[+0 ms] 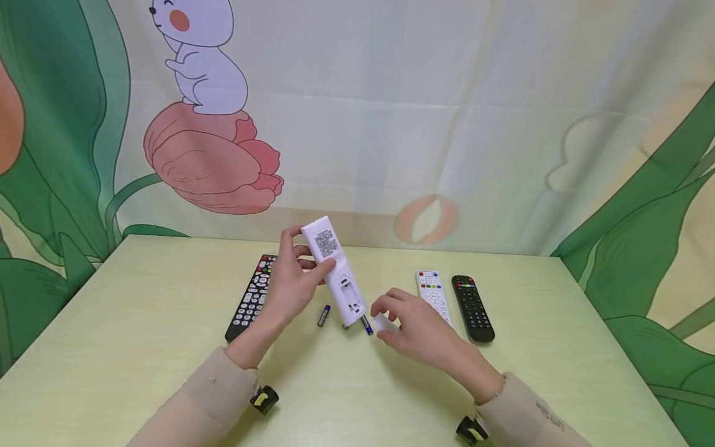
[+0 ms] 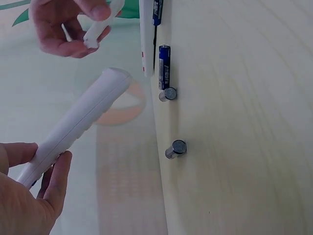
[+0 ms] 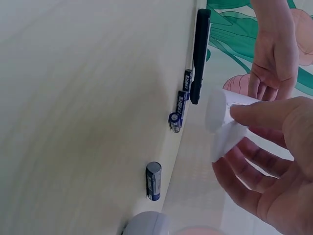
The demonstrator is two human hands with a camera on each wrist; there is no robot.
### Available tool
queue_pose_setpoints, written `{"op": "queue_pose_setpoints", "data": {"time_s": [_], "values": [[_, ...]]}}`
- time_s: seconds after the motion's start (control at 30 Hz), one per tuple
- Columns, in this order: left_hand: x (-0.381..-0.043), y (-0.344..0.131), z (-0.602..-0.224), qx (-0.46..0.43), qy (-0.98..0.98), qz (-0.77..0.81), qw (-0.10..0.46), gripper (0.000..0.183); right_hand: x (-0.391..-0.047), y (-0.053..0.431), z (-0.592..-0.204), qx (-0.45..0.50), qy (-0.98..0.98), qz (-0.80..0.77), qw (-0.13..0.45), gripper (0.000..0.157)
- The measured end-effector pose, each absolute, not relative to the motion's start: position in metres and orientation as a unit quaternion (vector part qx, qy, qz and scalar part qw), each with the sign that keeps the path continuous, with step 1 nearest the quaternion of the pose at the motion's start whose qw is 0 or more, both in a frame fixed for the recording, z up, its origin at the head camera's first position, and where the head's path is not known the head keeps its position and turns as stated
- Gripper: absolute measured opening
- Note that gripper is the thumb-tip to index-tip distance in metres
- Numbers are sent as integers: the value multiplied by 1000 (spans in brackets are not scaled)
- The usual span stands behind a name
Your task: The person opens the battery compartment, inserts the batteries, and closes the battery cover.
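A white remote control (image 1: 339,273) is held above the table by my left hand (image 1: 293,279), its back turned up with the battery compartment uncovered and bare of batteries. The thumb lies across its back and the other fingers go behind it. Close to its lower end, my right hand (image 1: 421,326) pinches a small white battery cover (image 3: 229,142) between thumb and fingers. Beneath the remote several batteries lie on the table: one (image 1: 324,315) left of it, another (image 1: 367,325) at its lower tip. The left wrist view shows a further battery (image 2: 176,149) end-on.
At the left, a black remote control (image 1: 251,298) lies partly behind the left forearm. Right of my right hand are a second white remote control (image 1: 432,292) and a slim black one (image 1: 473,309). A printed curtain (image 1: 357,143) hangs behind the table (image 1: 558,347).
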State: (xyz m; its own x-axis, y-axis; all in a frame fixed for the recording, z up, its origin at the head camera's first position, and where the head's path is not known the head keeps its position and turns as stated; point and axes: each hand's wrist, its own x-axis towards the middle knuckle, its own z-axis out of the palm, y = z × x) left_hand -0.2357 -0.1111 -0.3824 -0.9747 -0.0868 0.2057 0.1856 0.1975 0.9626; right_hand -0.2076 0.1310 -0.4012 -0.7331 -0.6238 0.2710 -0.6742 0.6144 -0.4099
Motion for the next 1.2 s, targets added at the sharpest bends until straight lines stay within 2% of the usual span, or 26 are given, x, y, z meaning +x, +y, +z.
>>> {"op": "queue_pose_setpoints", "data": {"time_s": [0.27,0.43,1.0,1.2], "values": [[-237,-114,-385,-34,-747,-655,109,76,-202,126,-408,364,-910,197,-34,24],[-236,-115,-384,-31,-746,-657,106,76,-199,125,-411,377,-907,174,-64,23],[-238,-118,-382,-20,-740,-668,70,77,-197,128,-419,379,-905,162,-106,21],[-237,-118,-382,-15,-745,-664,66,77,-196,129,-417,378,-903,173,-110,24]]}}
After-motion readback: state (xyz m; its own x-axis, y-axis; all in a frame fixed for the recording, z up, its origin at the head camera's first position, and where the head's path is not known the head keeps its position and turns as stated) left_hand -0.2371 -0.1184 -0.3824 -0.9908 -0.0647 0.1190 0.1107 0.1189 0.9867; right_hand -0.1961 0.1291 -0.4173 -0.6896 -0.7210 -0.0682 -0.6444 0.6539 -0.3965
